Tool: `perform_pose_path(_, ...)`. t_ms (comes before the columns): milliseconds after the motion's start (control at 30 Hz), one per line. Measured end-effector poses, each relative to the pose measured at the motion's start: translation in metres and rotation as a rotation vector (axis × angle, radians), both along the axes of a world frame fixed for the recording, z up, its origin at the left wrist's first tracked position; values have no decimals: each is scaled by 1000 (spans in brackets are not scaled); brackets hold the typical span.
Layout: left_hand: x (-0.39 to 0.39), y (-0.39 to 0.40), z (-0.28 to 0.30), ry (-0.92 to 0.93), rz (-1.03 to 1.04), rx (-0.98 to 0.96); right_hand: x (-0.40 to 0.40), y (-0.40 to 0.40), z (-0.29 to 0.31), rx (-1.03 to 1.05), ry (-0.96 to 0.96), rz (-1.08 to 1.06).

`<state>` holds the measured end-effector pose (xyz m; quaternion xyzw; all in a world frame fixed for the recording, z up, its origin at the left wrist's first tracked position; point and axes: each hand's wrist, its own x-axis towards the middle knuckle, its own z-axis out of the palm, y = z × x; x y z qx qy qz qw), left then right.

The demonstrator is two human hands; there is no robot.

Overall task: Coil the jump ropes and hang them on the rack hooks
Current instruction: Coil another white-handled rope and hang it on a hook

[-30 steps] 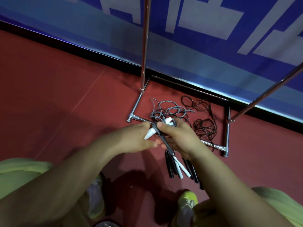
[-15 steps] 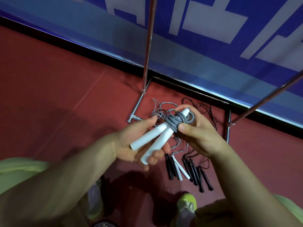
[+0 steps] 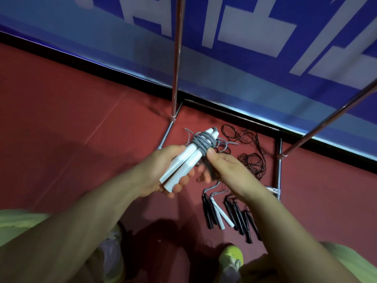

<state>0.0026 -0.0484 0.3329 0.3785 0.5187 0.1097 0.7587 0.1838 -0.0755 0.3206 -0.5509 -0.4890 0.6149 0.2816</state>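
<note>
While I look down past the green-clad knees and the yellow-green shoe (image 3: 231,255) at the bottom of the view, the nearest loose things are the spare handles on the red floor (image 3: 61,119): black handles (image 3: 208,213) and a white pair (image 3: 221,216) lying side by side, cords trailing away from me. Above them my left hand (image 3: 163,172) has its fingers curled round the two white handles (image 3: 183,160) of the gray jump rope (image 3: 204,140), which is wound in several turns near the handles' far ends. My right hand (image 3: 226,170) pinches the cord just beside that wrap, thumb on top. I judge the wrap is the weak point: if the pinch slackens before the free end is secured, the turns could spring loose and the coil undo itself. Whether the tail runs down to the floor I cannot tell; if it does, it might snag the gray tangle (image 3: 189,133) or the dark brown rope pile (image 3: 251,160) beyond. Farthest, the chrome rack base (image 3: 278,166) and upright pole (image 3: 176,58) stand before the blue banner (image 3: 265,58); no hooks show, so lifting blind could catch a cord on the frame.
</note>
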Motion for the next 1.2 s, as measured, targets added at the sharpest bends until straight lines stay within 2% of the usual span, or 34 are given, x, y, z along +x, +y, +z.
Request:
perform_pose_path(100,-1,-3,5,58,14,66,-6,-1,3,59,-163,-24)
perform_pose_path(167,-3,-2,1,190,35,205,-13,-2,5,26,-192,-37)
perform_pose_path(233,-6,-3,-2,327,9,362,-20,-2,6,-62,-143,-41)
perform_pose_path(367,-11,-1,-9,552,-112,559,-29,0,6,-268,60,-113)
perform_pose_path(467,-13,-3,-12,710,-194,687,-28,4,3,-347,153,-179)
perform_pose_path(667,-15,-2,-15,709,-161,741,-30,8,-3,-262,166,-324)
perform_pose_path(867,-17,1,-17,640,-145,757,-31,7,-1,-95,90,-324)
perform_pose_path(1200,-12,-2,-5,742,-203,859,-26,4,-2,-75,65,-289)
